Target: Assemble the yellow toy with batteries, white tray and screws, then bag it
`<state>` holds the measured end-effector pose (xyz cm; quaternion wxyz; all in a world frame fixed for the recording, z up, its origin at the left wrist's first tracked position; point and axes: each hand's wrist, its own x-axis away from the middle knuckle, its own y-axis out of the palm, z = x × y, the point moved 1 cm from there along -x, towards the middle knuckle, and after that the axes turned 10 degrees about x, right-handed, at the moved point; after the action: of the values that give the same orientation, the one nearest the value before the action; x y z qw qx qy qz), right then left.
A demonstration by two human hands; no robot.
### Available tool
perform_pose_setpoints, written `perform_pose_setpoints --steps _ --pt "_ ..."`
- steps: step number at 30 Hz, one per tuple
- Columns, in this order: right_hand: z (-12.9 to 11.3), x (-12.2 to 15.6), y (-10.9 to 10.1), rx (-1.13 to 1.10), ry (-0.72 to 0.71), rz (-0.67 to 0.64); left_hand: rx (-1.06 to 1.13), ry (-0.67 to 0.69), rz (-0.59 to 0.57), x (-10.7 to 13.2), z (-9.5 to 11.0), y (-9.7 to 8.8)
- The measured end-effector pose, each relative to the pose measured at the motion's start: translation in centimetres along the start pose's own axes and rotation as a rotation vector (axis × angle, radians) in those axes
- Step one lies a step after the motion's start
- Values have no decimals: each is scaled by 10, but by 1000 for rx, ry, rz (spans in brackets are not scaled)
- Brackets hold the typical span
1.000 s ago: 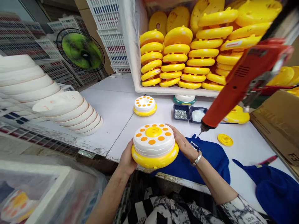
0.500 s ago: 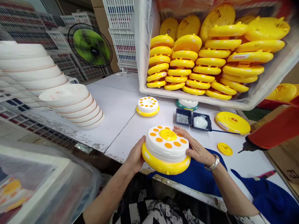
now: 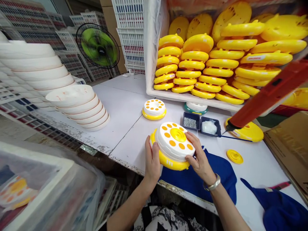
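Note:
Between both hands is a round white-and-yellow plastic housing [image 3: 166, 146], with orange dots around its top and a yellow cap [image 3: 178, 134] in the centre. It is tilted above the table's front edge. My left hand [image 3: 152, 160] grips its left side, thumb on the white wall. My right hand [image 3: 198, 157], with a silver bangle [image 3: 213, 183] at the wrist, holds the right side, fingers over the top rim. A smaller, similar white-and-yellow housing [image 3: 154, 109] rests behind it. A loose yellow cap [image 3: 235, 156] lies to the right.
A red power screwdriver [image 3: 264, 96] hangs at the right, its tip near a yellow disc [image 3: 257, 133]. Small dark trays [image 3: 192, 121] hold screws and white grease-like stuff. A large bin [image 3: 150, 48] has stacked yellow discs. White shells [image 3: 84, 109] stand left; blue cloth [image 3: 216, 173] lies in front.
The housing has turned and tipped in my hands. My left hand has shifted, its thumb now showing on the wall. The hanging screwdriver has swung leftward in view.

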<state>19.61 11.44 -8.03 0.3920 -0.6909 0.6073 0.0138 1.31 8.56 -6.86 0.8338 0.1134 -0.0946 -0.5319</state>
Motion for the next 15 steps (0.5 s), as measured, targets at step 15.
perform_pose_setpoints --steps 15 --pt "-10 -10 6 -19 -42 8 17 26 -55 7 4 -15"
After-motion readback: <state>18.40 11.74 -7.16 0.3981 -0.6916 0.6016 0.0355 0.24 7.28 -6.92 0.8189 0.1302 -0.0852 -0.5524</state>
